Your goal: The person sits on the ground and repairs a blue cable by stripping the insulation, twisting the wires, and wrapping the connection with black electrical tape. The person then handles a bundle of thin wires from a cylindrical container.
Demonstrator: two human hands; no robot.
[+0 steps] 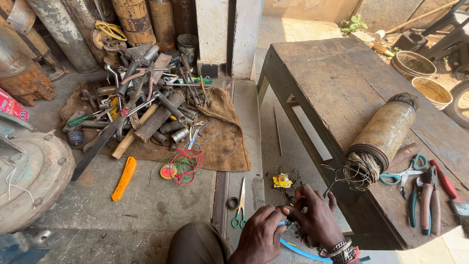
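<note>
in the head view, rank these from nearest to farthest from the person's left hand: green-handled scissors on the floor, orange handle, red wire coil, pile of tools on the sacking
1. Green-handled scissors, on the floor just left of the left hand.
2. Red wire coil, farther up and left, at the sacking's edge.
3. Orange handle, farther left on the bare floor.
4. Pile of tools, far up-left on the sacking.

Between your fingertips, low in the frame, sits a small bundle of thin wire ends [289,224], dark and partly hidden, so its exact form cannot be told. Your left hand [261,234] pinches it from the left; your right hand [315,217], with bracelets at the wrist, closes on it from the right, fingers curled. A blue sheathed cable [303,253] curves away beneath your hands toward the lower right, lying over the concrete floor beside the wooden bench.
</note>
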